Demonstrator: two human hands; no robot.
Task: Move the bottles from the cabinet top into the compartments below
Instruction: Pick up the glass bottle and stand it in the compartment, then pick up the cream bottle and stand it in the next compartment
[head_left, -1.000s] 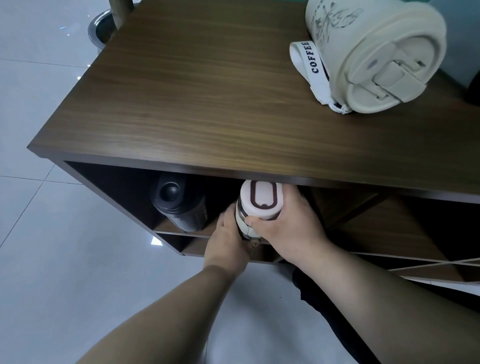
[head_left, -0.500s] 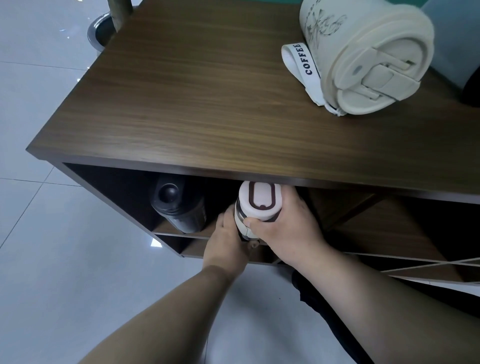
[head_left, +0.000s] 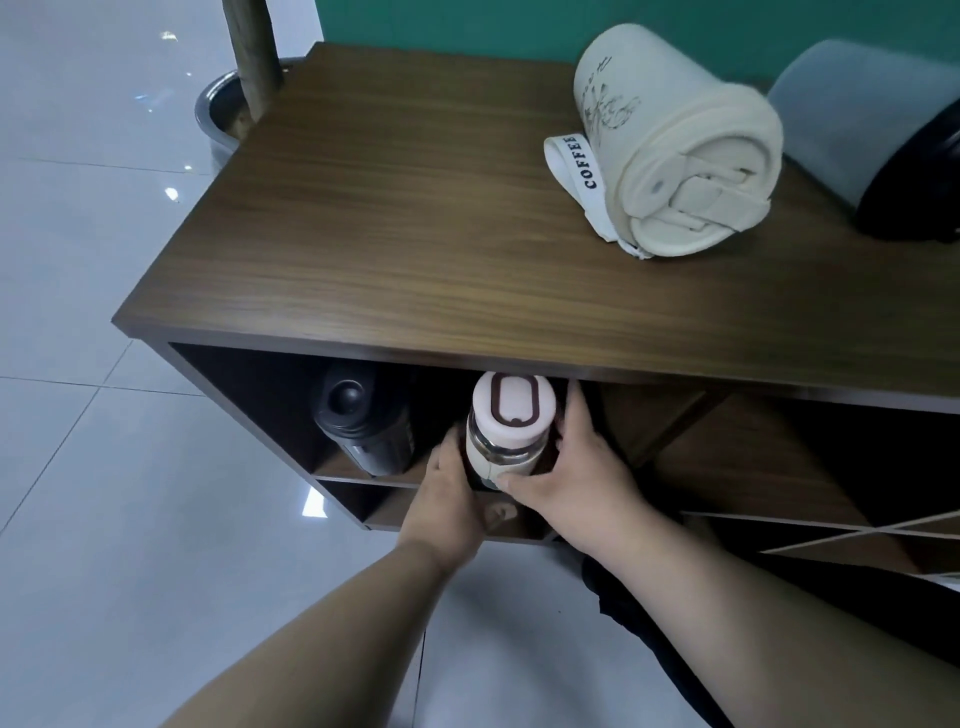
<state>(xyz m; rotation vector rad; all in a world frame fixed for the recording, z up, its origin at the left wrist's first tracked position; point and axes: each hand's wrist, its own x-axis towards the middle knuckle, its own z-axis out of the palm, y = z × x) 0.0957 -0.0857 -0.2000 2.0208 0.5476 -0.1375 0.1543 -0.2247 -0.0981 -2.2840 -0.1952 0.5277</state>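
Note:
A small white bottle with a brown-ringed lid (head_left: 511, 422) stands upright at the mouth of the upper compartment under the brown cabinet top (head_left: 415, 218). My left hand (head_left: 448, 499) cups its left side and my right hand (head_left: 582, 480) wraps its right side and base. A black bottle (head_left: 358, 421) stands in the same compartment, to the left. On the cabinet top at the right a cream mug-like bottle with a COFFEE strap (head_left: 675, 171) leans toward me. A grey bottle with a black lid (head_left: 878, 130) sits at the far right, partly cut off.
A lower shelf (head_left: 358, 501) runs under the compartment. Diagonal dividers (head_left: 852, 530) cross the right section. A metal pot with a wooden trunk (head_left: 228, 111) stands on the pale tiled floor behind the cabinet's left corner. A green wall is behind.
My head has tilted up, so more of the cabinet top and the grey bottle show. The white bottle sits a little lower in my hands, with more of its body visible.

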